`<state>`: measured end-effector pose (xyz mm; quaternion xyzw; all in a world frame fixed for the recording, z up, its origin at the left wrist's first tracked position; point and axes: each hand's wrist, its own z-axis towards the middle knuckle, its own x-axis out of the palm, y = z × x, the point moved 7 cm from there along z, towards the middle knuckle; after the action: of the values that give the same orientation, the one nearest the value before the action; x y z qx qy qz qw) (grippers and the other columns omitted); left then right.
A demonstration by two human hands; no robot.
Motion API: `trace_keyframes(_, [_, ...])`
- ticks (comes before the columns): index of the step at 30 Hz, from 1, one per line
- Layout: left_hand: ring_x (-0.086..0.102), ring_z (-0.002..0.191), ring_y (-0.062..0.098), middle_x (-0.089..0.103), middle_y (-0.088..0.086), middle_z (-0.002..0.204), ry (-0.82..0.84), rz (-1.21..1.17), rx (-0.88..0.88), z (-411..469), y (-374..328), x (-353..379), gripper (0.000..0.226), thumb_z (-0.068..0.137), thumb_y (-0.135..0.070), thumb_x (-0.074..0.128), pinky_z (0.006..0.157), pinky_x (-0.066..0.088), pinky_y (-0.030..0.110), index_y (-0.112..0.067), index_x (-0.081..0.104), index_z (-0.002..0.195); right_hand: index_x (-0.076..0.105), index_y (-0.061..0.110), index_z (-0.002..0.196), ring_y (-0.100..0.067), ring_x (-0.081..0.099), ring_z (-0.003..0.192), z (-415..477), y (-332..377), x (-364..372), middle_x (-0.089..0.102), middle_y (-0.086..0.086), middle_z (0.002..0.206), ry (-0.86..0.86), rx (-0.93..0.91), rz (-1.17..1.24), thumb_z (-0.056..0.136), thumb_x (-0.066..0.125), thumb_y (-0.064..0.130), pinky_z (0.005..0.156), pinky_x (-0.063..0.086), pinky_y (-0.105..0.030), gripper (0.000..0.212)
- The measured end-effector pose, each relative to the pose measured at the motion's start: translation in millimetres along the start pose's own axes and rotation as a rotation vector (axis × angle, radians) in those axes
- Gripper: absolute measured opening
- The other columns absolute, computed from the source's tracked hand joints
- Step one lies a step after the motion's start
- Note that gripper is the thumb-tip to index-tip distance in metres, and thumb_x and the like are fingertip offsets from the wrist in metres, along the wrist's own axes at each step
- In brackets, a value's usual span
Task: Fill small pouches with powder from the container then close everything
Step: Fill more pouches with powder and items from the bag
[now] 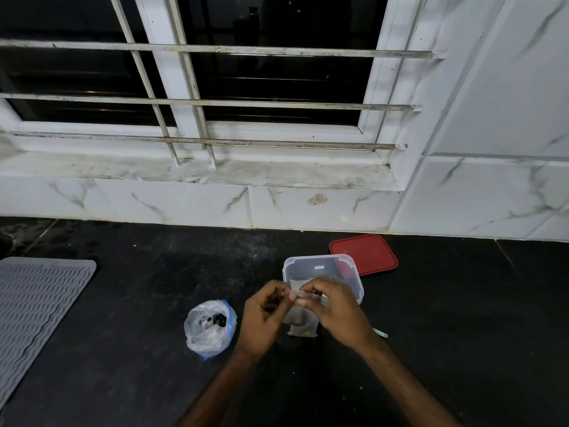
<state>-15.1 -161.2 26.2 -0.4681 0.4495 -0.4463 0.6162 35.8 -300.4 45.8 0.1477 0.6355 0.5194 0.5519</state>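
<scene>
A ribbed grey mat lies at the counter's left edge, with open dark counter beside it. A crumpled plastic bag sits just left of the left hand. Both hands pinch the top edge of a small clear pouch, the right hand in front of the open container. The red lid lies behind, near the wall.

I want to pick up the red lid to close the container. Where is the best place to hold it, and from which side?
Grip the red lid at its right front edge, coming from the right. It lies flat on the counter, its left front corner hidden behind the container, and the wall is close behind it, so probably only that side is free.
</scene>
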Motion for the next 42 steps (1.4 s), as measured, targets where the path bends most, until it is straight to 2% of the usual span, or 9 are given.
trace_keyframes(5, [0.069, 0.090, 0.024, 0.071, 0.008, 0.092, 0.012, -0.039, -0.017, 0.8, 0.2, 2.7, 0.004, 0.091, -0.011, 0.066, 0.083, 0.057, 0.038, -0.012, 0.068, 0.094, 0.074, 0.015, 0.073, -0.009, 0.062, 0.075, -0.6, -0.7, -6.9, 0.066, 0.014, 0.069, -0.084, 0.021, 0.022, 0.079, 0.076, 0.008, 0.066, 0.045, -0.014, 0.010])
trace_keyframes(13, [0.069, 0.089, 0.020, 0.071, 0.006, 0.090, -0.047, -0.048, -0.078, -2.3, 10.5, -4.0, 0.010, 0.091, -0.008, 0.064, 0.081, 0.057, 0.045, -0.017, 0.068, 0.090, 0.075, 0.010, 0.084, -0.004, 0.067, 0.075, -3.9, -13.5, -12.8, 0.073, 0.002, 0.077, -0.056, 0.152, 0.127, 0.078, 0.078, 0.007, 0.071, 0.053, -0.018, 0.006])
trace_keyframes(18, [0.067, 0.089, 0.026, 0.069, 0.008, 0.090, -0.041, -0.112, -0.093, -2.7, 14.2, 3.0, 0.004, 0.090, -0.017, 0.062, 0.078, 0.056, 0.046, -0.015, 0.065, 0.090, 0.070, 0.012, 0.076, -0.004, 0.064, 0.075, -5.9, -7.6, -13.2, 0.069, 0.010, 0.074, -0.113, 0.069, -0.085, 0.085, 0.068, 0.002, 0.070, 0.051, -0.018, 0.013])
trace_keyframes(23, [0.070, 0.099, 0.023, 0.072, 0.009, 0.106, 0.089, -0.231, -0.195, -2.0, 23.5, 12.4, 0.027, 0.090, -0.014, 0.065, 0.084, 0.057, 0.035, -0.010, 0.059, 0.116, 0.068, 0.015, 0.080, -0.003, 0.064, 0.075, -4.5, -6.4, -15.8, 0.067, 0.014, 0.076, -0.165, 0.007, -0.088, 0.088, 0.064, 0.000, 0.068, 0.048, -0.012, 0.017])
trace_keyframes(27, [0.070, 0.076, 0.022, 0.075, 0.011, 0.085, 0.204, -0.063, -0.287, -13.7, 42.9, 11.9, 0.012, 0.091, -0.014, 0.065, 0.069, 0.055, 0.030, -0.007, 0.071, 0.098, 0.068, 0.015, 0.083, -0.001, 0.066, 0.075, -1.9, -17.8, -28.0, 0.069, 0.015, 0.078, -0.225, 0.041, -0.056, 0.087, 0.069, 0.006, 0.070, 0.052, -0.018, 0.010])
trace_keyframes(30, [0.067, 0.066, 0.016, 0.075, 0.004, 0.079, 0.203, 0.058, -0.343, -24.2, 55.5, 10.4, 0.008, 0.091, -0.019, 0.066, 0.063, 0.053, 0.026, -0.013, 0.072, 0.090, 0.068, 0.019, 0.083, 0.002, 0.065, 0.076, -3.6, -29.6, -22.3, 0.068, 0.018, 0.077, -0.128, 0.081, -0.124, 0.087, 0.071, 0.013, 0.071, 0.052, -0.018, 0.007])
trace_keyframes(35, [0.066, 0.075, -0.004, 0.072, -0.015, 0.085, 0.419, 0.530, -0.434, -44.8, 99.9, 6.9, 0.009, 0.091, -0.038, 0.062, 0.079, 0.057, 0.027, -0.032, 0.067, 0.093, 0.070, 0.025, 0.088, 0.002, 0.062, 0.081, -19.5, -57.1, 15.5, 0.070, 0.015, 0.085, 0.125, 0.152, -0.289, 0.087, 0.071, 0.029, 0.076, 0.051, -0.019, 0.004])
trace_keyframes(39, [0.064, 0.081, -0.006, 0.070, -0.015, 0.085, 0.414, 0.673, -0.439, -46.2, 108.5, -4.1, 0.008, 0.094, -0.038, 0.057, 0.084, 0.054, 0.024, -0.035, 0.064, 0.096, 0.068, 0.025, 0.087, -0.001, 0.053, 0.090, -27.3, -70.2, 30.7, 0.065, 0.014, 0.091, 0.132, 0.151, -0.394, 0.088, 0.067, 0.031, 0.078, 0.043, -0.018, 0.006])
trace_keyframes(42, [0.063, 0.081, -0.007, 0.069, -0.015, 0.085, 0.411, 0.689, -0.427, -44.8, 107.8, -6.7, 0.007, 0.095, -0.037, 0.056, 0.085, 0.053, 0.022, -0.037, 0.062, 0.096, 0.069, 0.024, 0.096, -0.005, 0.050, 0.101, -29.3, -68.5, 34.6, 0.061, 0.013, 0.102, 0.098, 0.112, -0.508, 0.092, 0.061, 0.033, 0.081, 0.047, -0.022, 0.012])
